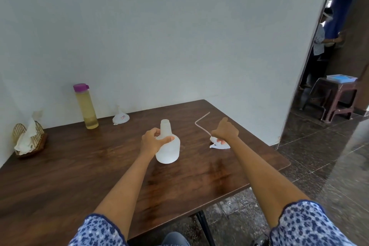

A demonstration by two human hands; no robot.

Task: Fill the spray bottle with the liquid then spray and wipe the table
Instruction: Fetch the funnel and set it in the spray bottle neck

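On the dark wooden table (79,175), from the left, stands a woven wire basket (30,136) with crumpled tissue. Next is a tall clear flask (86,106) of yellowish liquid with a purple cap; it has no label I can read. Beside it lies a white plastic funnel (120,118). The left hand (152,140) grips the neck of the open, milky plastic bottle (168,150), upright mid-table. The right hand (225,131) holds the white sprayer (218,145) with its thin bent tube on the table.

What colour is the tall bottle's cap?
Purple cap, on the tall bottle of yellowish liquid by the wall. Head view, the only one.
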